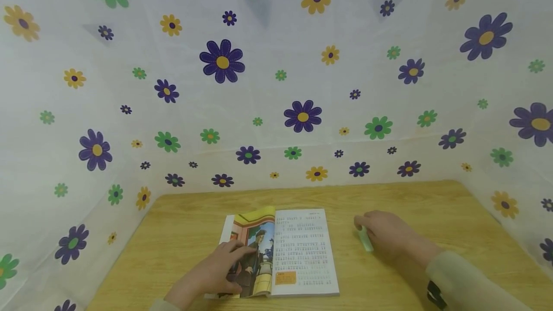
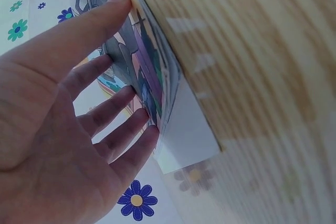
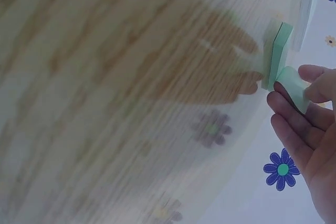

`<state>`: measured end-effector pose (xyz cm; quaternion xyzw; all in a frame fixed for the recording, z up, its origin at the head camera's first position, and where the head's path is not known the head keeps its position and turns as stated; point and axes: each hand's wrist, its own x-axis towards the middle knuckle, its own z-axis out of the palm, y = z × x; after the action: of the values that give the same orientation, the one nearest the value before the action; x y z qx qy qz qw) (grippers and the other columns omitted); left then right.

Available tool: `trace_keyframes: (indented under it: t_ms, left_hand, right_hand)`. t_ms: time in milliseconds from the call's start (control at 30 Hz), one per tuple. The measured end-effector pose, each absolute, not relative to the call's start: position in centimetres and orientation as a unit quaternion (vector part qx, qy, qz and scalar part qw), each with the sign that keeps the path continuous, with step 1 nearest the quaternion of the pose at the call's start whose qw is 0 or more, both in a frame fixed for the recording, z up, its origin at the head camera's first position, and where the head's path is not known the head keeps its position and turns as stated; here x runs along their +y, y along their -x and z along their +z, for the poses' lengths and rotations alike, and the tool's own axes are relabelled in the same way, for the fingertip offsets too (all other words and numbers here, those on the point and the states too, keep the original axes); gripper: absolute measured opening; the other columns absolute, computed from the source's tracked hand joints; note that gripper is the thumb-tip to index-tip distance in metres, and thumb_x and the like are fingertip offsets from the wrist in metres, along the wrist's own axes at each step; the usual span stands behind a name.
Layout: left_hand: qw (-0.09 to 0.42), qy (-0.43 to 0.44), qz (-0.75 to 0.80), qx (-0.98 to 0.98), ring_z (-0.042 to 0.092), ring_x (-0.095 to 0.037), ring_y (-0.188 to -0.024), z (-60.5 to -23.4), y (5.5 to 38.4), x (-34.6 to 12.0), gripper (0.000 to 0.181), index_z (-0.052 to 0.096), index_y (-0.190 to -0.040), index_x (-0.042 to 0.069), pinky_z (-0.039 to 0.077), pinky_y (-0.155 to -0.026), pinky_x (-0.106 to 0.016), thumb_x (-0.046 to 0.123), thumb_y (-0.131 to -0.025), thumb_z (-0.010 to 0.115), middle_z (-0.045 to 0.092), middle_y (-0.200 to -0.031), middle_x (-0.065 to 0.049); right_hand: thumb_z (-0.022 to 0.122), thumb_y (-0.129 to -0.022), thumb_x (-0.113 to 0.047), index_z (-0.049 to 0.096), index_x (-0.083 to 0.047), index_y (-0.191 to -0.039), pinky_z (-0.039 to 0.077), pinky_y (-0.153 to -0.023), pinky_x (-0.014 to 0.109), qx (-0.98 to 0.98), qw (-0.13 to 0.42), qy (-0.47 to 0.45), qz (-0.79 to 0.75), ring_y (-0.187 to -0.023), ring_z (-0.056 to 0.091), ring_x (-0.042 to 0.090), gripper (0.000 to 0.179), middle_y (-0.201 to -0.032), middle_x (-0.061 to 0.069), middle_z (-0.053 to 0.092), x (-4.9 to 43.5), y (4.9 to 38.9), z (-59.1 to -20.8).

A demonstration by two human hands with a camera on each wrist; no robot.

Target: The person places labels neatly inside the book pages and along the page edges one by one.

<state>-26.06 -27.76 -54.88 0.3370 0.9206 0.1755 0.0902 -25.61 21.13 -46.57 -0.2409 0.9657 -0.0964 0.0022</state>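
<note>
An open book (image 1: 302, 251) lies on the table, with a coloured picture on its left page and printed text on its right page. My left hand (image 1: 211, 269) rests on the left page, fingers spread and only slightly bent. In the left wrist view its fingertips (image 2: 149, 115) touch the picture page near the outer edge, where several leaves fan apart. To the right of the book, my right hand (image 1: 386, 234) pinches a pale green sticky note (image 3: 295, 90) between thumb and fingers. The pale green sticky note pad (image 3: 279, 56) lies on the table, its end right at the pinched sheet.
The wooden table (image 1: 181, 224) has a glossy surface that reflects the hand in the right wrist view. White sheeting (image 1: 259, 95) printed with flowers stands along its back and both sides. A dark band (image 1: 436, 294) sits at the right sleeve.
</note>
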Motion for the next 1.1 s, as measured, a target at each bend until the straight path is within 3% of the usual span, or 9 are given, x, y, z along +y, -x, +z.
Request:
trace_keyframes:
  t_ms: [200,400,667,833,1100]
  left_hand:
    - [0.097,-0.338,0.195,0.916,0.05,-0.041,-0.129,-51.9,24.5,-26.6,0.086,0.048,-0.157,0.037,0.054,-0.087,-0.049,0.049,-0.083,0.09,0.049,-0.15,-0.011]
    - [0.107,-0.333,0.186,0.918,0.052,-0.037,-0.123,-48.6,22.9,-25.2,0.083,0.053,-0.154,0.024,0.054,-0.084,-0.048,0.037,-0.082,0.094,0.052,-0.144,-0.014]
    - [0.114,-0.319,0.187,0.922,0.051,-0.031,-0.122,-49.7,23.4,-25.6,0.084,0.052,-0.154,0.032,0.052,-0.085,-0.044,0.04,-0.081,0.094,0.052,-0.144,-0.009]
    - [0.135,-0.307,0.193,0.922,0.049,-0.029,-0.114,-47.3,22.3,-24.6,0.082,0.054,-0.153,0.023,0.049,-0.082,-0.041,0.03,-0.082,0.094,0.052,-0.142,-0.01]
    - [0.143,-0.299,0.183,0.926,0.048,-0.026,-0.113,-46.5,21.9,-24.2,0.081,0.055,-0.152,0.021,0.049,-0.081,-0.038,0.027,-0.082,0.094,0.052,-0.138,-0.005]
  right_hand:
    - [0.057,-0.105,-0.012,0.064,-0.022,-0.095,0.05,-0.069,0.029,0.964,-0.01,0.256,-0.072,-0.072,0.053,0.009,0.016,-0.08,-0.009,0.059,21.0,25.5,-46.3]
    - [0.061,-0.104,-0.011,0.064,-0.022,-0.086,0.049,-0.069,0.028,0.961,-0.021,0.269,-0.058,-0.071,0.048,0.007,0.022,-0.078,-0.01,0.057,21.1,25.6,-46.4]
    - [0.071,-0.097,-0.015,0.067,-0.017,-0.086,0.054,-0.072,0.032,0.957,-0.009,0.285,-0.056,-0.074,0.05,0.009,0.012,-0.083,-0.007,0.06,21.2,25.9,-46.4]
    - [0.072,-0.097,-0.013,0.063,-0.02,-0.078,0.05,-0.068,0.028,0.953,-0.022,0.298,-0.05,-0.07,0.046,0.006,0.022,-0.079,-0.01,0.057,21.5,26.2,-46.8]
    - [0.073,-0.09,-0.002,0.061,-0.018,-0.069,0.044,-0.062,0.023,0.946,-0.039,0.318,-0.055,-0.066,0.041,0.006,0.029,-0.073,-0.01,0.056,21.6,26.4,-46.9]
